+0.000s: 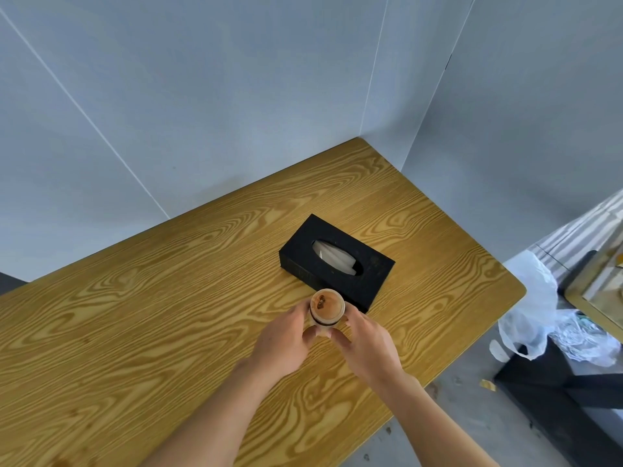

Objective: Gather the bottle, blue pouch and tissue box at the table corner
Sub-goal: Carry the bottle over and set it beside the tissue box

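I had the bottle (327,311) cupped between both hands, left hand (282,342) on its left flank, right hand (367,345) on its right, fingers closed round the lower body. It stood upright, its long axis toward my head, so I saw mostly the tan cap. The black tissue box (337,262) lay just beyond it, almost touching, slanted toward the table's rounded right corner. The wood-grain table (168,298) sat against grey wall panels (236,96). No blue pouch was in view.
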